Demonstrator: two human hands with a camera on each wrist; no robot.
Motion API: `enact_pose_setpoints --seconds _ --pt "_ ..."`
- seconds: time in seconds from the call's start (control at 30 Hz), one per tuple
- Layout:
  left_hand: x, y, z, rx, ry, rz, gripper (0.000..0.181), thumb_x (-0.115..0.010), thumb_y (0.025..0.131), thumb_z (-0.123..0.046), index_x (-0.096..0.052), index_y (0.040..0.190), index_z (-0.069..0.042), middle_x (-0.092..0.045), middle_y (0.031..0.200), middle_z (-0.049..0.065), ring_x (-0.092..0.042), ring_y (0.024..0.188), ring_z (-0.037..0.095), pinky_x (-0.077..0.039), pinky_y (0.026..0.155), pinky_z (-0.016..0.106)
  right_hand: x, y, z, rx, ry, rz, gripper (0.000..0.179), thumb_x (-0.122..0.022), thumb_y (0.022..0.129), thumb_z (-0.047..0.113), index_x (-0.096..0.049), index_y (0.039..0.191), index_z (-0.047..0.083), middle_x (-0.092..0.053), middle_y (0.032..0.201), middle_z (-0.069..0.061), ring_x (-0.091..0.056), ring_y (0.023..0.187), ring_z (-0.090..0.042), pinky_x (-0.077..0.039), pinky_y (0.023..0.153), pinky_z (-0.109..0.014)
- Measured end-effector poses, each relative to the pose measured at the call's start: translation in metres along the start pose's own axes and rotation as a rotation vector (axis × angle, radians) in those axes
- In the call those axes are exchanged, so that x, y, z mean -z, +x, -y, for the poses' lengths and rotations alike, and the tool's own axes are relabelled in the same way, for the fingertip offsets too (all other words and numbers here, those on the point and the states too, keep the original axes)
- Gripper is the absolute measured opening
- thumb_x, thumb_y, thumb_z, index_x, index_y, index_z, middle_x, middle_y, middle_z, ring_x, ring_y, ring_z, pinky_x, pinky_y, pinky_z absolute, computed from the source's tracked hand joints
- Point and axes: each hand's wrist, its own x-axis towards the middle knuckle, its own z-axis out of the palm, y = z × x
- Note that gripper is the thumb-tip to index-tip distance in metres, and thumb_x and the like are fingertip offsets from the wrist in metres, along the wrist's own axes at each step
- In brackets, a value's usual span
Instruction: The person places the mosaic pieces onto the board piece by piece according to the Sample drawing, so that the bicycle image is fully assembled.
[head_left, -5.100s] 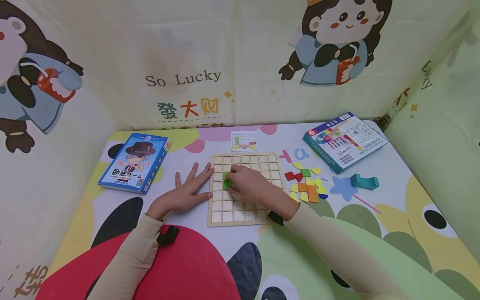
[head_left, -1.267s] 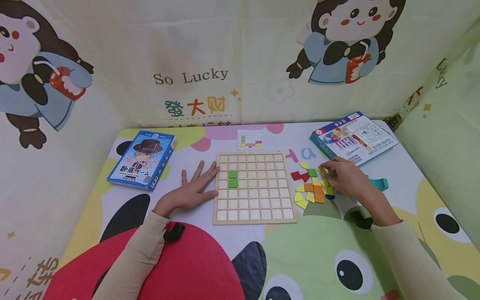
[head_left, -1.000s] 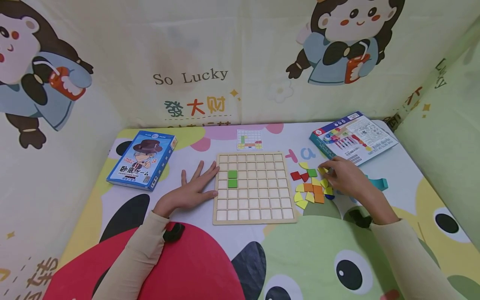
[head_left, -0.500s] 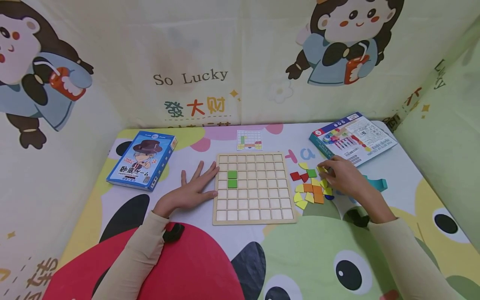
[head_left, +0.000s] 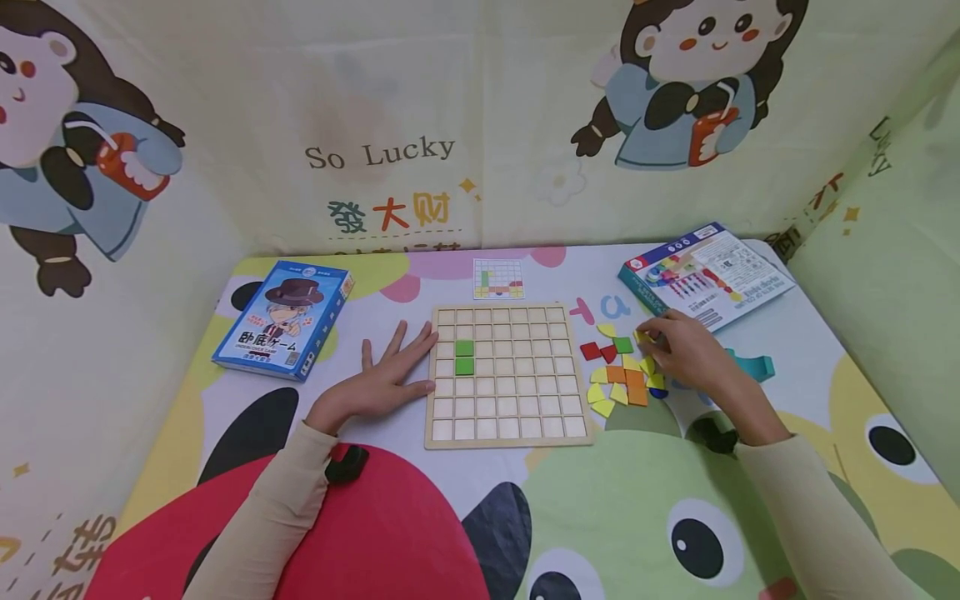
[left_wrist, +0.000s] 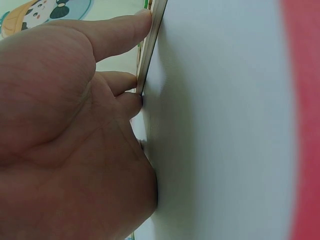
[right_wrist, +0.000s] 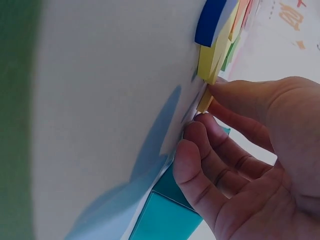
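My left hand [head_left: 375, 383] lies with fingers spread, its thumb and fingertips against the left edge of a wooden grid board [head_left: 517, 448]. Two green square tiles [head_left: 464, 366] sit one above the other in the board's second column. To the right of the board, my right hand [head_left: 684, 352] pinches a small yellow tile [right_wrist: 204, 99] between thumb and index finger, low over the table. Its other fingers are curled loosely beside a teal block [right_wrist: 162, 217]. Beside this hand are loose tiles: orange ones [head_left: 636, 387], red ones [head_left: 591, 351], a green one [head_left: 623, 345] and several yellow ones.
A small printed pattern card [head_left: 498, 279] lies behind the board. A blue game box [head_left: 285, 321] is at the left, and another box [head_left: 708, 275] lies at the back right. A patterned cloth covers the table, with a printed curtain behind.
My right hand has left the board, where it was on the green tiles, and moved right to the loose tiles. Over the last second it has barely moved. The left hand keeps its place.
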Motion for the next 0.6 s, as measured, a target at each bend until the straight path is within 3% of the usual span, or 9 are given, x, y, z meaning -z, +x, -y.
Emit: enact_pose_setpoints --seconds 0.6 --pt "0.001 -0.001 -0.002 0.0 -0.002 0.005 0.084 -0.062 0.105 -0.037 -0.014 0.172 -0.02 -0.002 0.182 0.007 0.021 0.166 0.04 0.028 0.116 0.077 0.0 0.005 0.012 -0.019 -0.005 -0.002 0.034 -0.07 0.102 0.018 -0.07 0.13 -0.001 -0.068 0.118 -0.023 -0.06 0.106 -0.036 -0.058 0.087 -0.047"
